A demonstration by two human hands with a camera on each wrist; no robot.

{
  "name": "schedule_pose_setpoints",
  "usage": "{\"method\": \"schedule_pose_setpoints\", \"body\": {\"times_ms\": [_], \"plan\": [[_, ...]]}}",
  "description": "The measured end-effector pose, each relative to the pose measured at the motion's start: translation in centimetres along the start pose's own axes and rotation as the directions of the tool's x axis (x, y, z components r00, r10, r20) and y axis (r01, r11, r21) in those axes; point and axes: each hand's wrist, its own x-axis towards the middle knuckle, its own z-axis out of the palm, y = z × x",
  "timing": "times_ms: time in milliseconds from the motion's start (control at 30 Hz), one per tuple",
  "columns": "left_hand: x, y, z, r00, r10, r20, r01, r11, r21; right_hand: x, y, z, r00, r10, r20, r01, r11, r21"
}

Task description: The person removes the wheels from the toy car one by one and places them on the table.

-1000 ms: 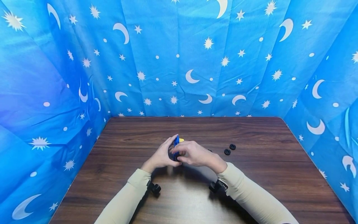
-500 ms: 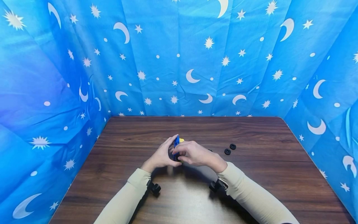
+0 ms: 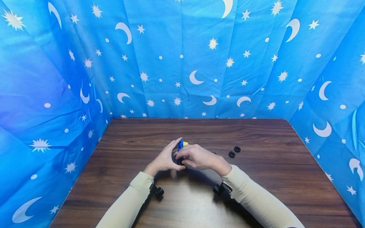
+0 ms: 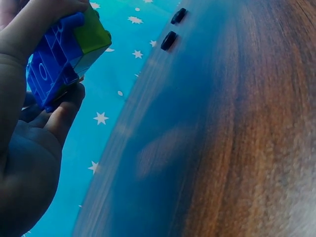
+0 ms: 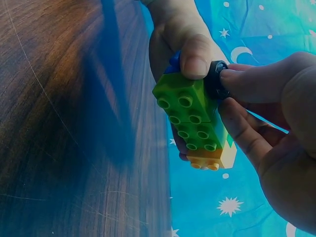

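My left hand [image 3: 163, 161] grips a toy brick vehicle over the middle of the table. Its blue wheel base [image 4: 52, 61] faces the left palm, and green studded bricks [image 5: 190, 111] are stacked on it. At one end sits a yellow-orange brick [image 5: 205, 162]. The left thumb presses on the end by the green bricks, fingers reaching round the far end. A small black wheel [image 5: 215, 79] is pinched between thumb and fingers of my right hand [image 3: 199, 155], right at the side of the blue base. In the head view the right hand hides most of the vehicle.
Two loose black wheels [image 3: 234, 152] lie to the right of the hands on the wood-grain table [image 3: 273, 177]. Another small dark piece [image 3: 214, 153] peeks out behind the right wrist. A blue star-and-moon curtain [image 3: 171, 88] encloses the back and sides.
The vehicle has tipped slightly, its blue and yellow top end dropping a little in the head view. Both hands keep nearly the same place and hold.
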Motion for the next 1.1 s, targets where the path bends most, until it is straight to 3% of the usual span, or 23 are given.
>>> {"method": "schedule_pose_setpoints", "body": {"times_ms": [467, 767, 1100], "plan": [[0.03, -0.10, 0.02, 1.000, 0.017, 0.021, -0.016, 0.999, -0.041, 0.02, 0.27, 0.01, 0.999, -0.027, 0.039, 0.027, 1.000, 0.005], [0.00, 0.18, -0.03, 1.000, -0.010, 0.017, 0.011, 0.999, -0.040, 0.15, 0.25, -0.06, 0.999, -0.044, 0.009, 0.044, 0.999, 0.009], [0.20, -0.09, -0.06, 1.000, 0.012, 0.012, -0.011, 1.000, -0.022, 0.34, 0.50, 0.25, 0.998, -0.061, -0.008, 0.060, 0.998, -0.025]]}}
